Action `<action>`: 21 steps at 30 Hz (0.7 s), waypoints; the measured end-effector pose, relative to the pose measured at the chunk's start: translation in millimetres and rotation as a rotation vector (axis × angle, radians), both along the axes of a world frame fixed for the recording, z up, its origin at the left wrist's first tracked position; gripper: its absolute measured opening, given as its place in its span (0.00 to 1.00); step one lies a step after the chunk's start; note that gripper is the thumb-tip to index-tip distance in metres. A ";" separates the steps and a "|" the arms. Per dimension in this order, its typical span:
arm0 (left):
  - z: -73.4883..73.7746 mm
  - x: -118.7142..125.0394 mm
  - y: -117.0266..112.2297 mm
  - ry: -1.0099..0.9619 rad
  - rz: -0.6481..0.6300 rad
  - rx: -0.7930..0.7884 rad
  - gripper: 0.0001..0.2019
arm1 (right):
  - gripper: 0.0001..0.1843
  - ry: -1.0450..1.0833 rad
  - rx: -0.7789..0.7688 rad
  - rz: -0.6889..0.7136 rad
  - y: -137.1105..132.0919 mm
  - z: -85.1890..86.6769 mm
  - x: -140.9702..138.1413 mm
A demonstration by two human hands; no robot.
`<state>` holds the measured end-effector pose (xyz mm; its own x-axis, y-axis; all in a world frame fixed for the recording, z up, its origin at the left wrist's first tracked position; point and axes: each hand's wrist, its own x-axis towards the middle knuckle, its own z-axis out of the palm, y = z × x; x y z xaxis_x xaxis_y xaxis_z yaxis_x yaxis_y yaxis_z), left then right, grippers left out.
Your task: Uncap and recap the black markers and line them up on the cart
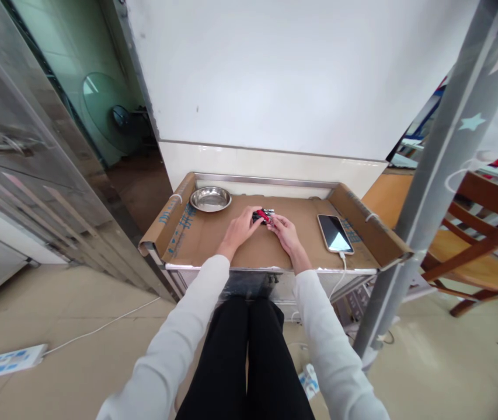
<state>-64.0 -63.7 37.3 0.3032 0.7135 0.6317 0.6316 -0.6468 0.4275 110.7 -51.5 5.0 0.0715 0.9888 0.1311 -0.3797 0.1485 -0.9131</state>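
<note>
Above the middle of the cardboard-covered table [205,242], my left hand [240,228] is closed around a small red and black object [263,216] with silvery ends. Its kind is too small to make out. From the other side, the fingers of my right hand [286,232] pinch the same object at its right end. The fingertips partly hide it. To the left of my hands a shallow round steel dish [211,199] sits near the back. A phone [335,234] lies face up to the right of my right hand.
Folded cardboard walls [365,224] edge the table's sides. A white cable [342,271] runs from the phone over the front edge. A grey post [428,175] and a wooden chair [476,251] stand right. A power strip [7,363] lies on the floor at left.
</note>
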 end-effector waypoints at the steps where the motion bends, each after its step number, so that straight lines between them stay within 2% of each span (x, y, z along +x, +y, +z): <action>1: -0.7 -0.2 0.7 -0.021 0.009 -0.009 0.17 | 0.17 -0.006 -0.002 0.004 -0.3 0.7 -0.2; 9: 0.4 -1.7 0.6 -0.130 0.076 -0.029 0.15 | 0.11 0.068 -0.031 -0.020 0.9 2.5 -0.5; 21: -2.3 -3.3 4.3 -0.213 0.142 -0.020 0.14 | 0.12 0.063 -0.046 0.015 -2.8 7.4 -1.5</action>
<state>-67.3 -59.4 35.0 0.0605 0.7521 0.6563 0.6096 -0.5485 0.5724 109.3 -54.3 12.4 0.0637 0.9947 0.0813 -0.4384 0.1011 -0.8931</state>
